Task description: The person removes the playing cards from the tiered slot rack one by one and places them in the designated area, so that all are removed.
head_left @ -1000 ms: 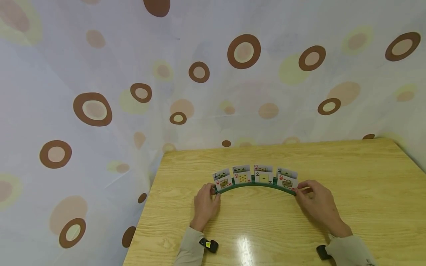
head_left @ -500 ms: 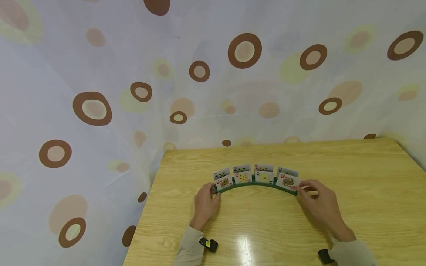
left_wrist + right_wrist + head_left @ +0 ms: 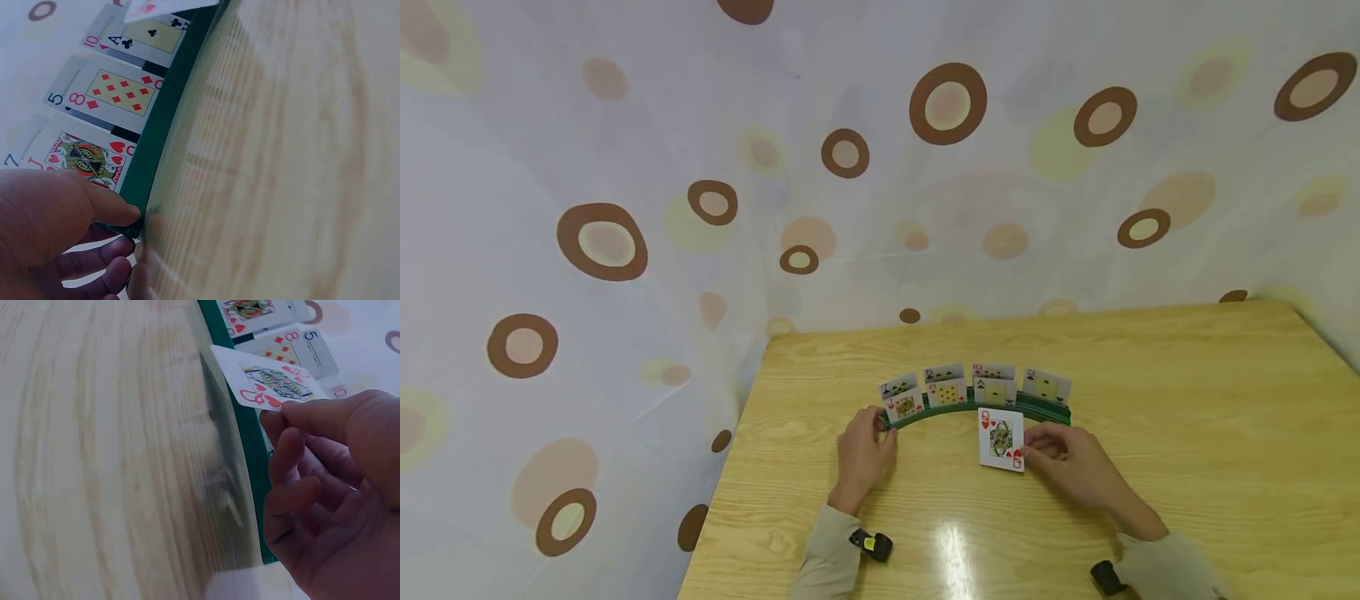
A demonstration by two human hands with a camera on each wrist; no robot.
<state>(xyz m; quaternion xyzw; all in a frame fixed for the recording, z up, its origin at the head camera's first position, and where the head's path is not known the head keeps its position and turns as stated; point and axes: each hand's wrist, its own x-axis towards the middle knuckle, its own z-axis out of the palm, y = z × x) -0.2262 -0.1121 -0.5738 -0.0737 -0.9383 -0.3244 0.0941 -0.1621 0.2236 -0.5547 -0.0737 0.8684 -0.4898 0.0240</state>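
Observation:
A curved green card holder (image 3: 1045, 410) stands on the table with playing cards upright in two rows. My left hand (image 3: 863, 454) grips its left end, the thumb (image 3: 119, 209) on the green front. Between thumb and forefinger, my right hand (image 3: 1075, 468) pinches a queen of hearts (image 3: 1001, 439) by its edge, in front of the holder and apart from it. The front row shows a jack of hearts (image 3: 87, 159), an eight of diamonds (image 3: 119, 92) and an ace of clubs (image 3: 153, 36). Behind stand a seven, a five, a ten and a black two (image 3: 1047, 386).
The light wooden table (image 3: 1187, 400) reaches back to a wall covering (image 3: 1000, 192) with brown ring patterns. A second covered wall rises along the table's left edge. Both wrists wear dark bands, the left one (image 3: 871, 545) with a yellow spot.
My right hand has drawn the queen of hearts out of the front right of the holder and moved it left and toward me. The left hand has stayed at the holder's end.

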